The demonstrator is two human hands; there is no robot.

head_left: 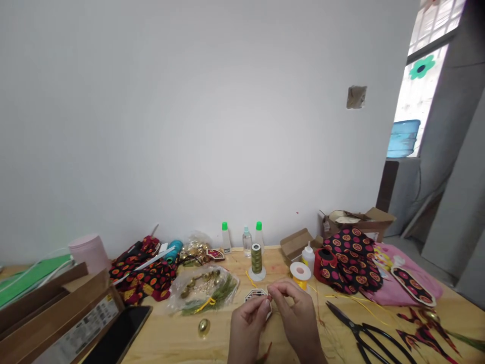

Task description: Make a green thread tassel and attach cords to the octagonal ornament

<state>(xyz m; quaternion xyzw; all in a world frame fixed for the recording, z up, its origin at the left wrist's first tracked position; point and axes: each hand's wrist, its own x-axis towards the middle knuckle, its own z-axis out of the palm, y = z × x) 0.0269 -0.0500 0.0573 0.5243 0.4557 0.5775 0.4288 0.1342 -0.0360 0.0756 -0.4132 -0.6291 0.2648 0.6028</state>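
Note:
Low at the centre of the table, my left hand [249,323] and my right hand [297,317] are close together, each with thumb and forefinger pinched. Something small and reddish shows at the fingertips, too small to name. Behind and partly under my hands lies an octagonal patterned piece [254,293] with a pale edge; the rest of it is hidden. Just beyond it stands a spool of olive-green thread [256,259]. A gold bell-like ornament [203,327] lies left of my hands. To the right rest black-handled scissors [356,328], near loose threads.
A cardboard box [60,323] and a dark phone-like slab [119,336] take up the near left. Plastic bags [202,290] of gold ornaments and patterned fabric [146,270] lie behind. Glue bottle [308,258], yellow spool [300,273], red thread cone [325,265] and pink cloth [413,273] stand or lie right.

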